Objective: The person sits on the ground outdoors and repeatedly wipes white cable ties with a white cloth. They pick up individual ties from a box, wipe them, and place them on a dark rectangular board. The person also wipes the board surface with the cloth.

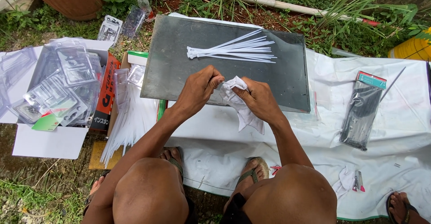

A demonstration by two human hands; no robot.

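White cloth (240, 100) pinched between left hand (197, 91) and right hand (260, 99), fingers closed on its upper edge — hanging over near edge of grey board (179, 53). White cable ties (233, 50) bundled on board (untouched); black pack (362, 109) still sealed, well apart.

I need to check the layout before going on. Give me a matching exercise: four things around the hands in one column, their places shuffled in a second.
Things:
1. white cable ties
2. white cloth
3. bag of black cable ties
4. clear plastic packs

Places:
A. on the white sheet, far right
B. on the grey board
C. piled in the open box, far left
D. held between the left hand and the right hand

Pairs: 1-B, 2-D, 3-A, 4-C
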